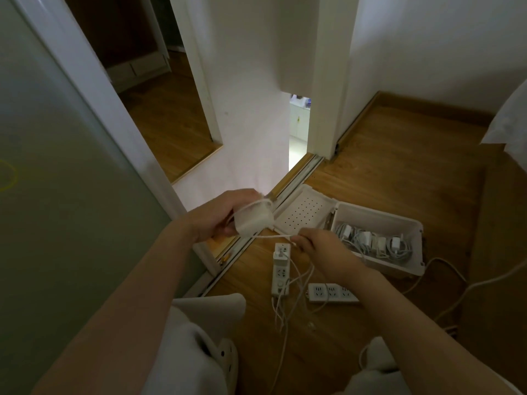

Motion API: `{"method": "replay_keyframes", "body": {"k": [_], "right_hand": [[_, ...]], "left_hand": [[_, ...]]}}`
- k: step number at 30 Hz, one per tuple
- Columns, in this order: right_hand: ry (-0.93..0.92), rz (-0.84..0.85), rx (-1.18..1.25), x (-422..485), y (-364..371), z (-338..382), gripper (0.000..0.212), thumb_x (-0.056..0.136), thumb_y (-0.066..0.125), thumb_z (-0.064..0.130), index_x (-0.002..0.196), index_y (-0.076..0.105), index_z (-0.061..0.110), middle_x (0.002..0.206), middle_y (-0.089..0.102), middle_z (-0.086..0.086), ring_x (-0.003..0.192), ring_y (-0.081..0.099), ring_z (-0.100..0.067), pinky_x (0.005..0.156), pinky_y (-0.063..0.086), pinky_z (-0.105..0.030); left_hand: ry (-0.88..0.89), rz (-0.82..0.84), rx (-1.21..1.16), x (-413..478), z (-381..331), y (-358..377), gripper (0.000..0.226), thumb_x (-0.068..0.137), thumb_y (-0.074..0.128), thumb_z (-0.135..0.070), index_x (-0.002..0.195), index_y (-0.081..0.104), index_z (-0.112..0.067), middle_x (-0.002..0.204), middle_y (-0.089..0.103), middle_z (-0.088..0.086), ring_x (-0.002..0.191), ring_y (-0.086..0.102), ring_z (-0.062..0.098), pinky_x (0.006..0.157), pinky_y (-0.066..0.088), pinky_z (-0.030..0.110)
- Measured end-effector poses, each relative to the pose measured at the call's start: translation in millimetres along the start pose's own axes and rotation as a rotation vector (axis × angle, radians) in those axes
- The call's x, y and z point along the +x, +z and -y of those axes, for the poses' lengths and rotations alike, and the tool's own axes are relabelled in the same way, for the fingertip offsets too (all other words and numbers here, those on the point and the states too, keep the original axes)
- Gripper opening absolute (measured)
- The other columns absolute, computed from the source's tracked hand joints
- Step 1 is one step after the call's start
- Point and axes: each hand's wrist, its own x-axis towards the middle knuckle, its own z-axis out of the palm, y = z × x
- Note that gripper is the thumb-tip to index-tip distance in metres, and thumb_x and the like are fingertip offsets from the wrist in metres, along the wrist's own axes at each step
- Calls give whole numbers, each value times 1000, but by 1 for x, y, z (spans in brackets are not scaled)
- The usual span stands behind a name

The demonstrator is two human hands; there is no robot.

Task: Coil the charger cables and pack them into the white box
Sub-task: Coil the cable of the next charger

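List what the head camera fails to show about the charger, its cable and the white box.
- Head view: the charger in the left hand is motion-blurred, so the cable turns on it cannot be counted.
- The cable pinched by the right hand: its free end is lost among loose strands near the power strip.
- White box: contents too small and dim to count; the right hand covers its near corner.

Head view, angled down, floor near

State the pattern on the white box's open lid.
The lid is white with a grid of small holes; head view.
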Motion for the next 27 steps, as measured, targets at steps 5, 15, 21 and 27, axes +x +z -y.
{"method": "replay_keyframes", "body": {"k": [5,15,21,27], "right_hand": [[50,-232,-253,3,-4,13,34,91,46,50,75,53,21,59,44,13,53,42,2,48,29,-14],[-28,-329,-269,-7,-5,33,35,98,35,41,90,63,20,58,46,13,47,41,2,46,29,-12],[-140,-190,-224,-14,7,43,34,101,26,35,108,56,20,74,53,8,54,41,0,56,36,-12],[-239,-130,-195,-19,10,49,33,102,23,31,125,45,21,73,51,5,56,46,-7,55,41,-18]], "left_hand": [[-94,7,372,8,9,10,25,88,54,-46,99,51,-24,98,56,4,77,57,17,54,45,16],[-52,-395,635,26,19,14,27,96,47,-38,111,42,-16,93,51,-1,82,61,22,74,57,40],[38,-546,241,36,11,33,28,96,47,-37,112,35,-18,101,49,2,75,56,12,55,54,18],[22,-551,-300,38,-5,52,33,99,37,-36,120,36,-11,94,54,5,59,64,9,44,47,12]]}}
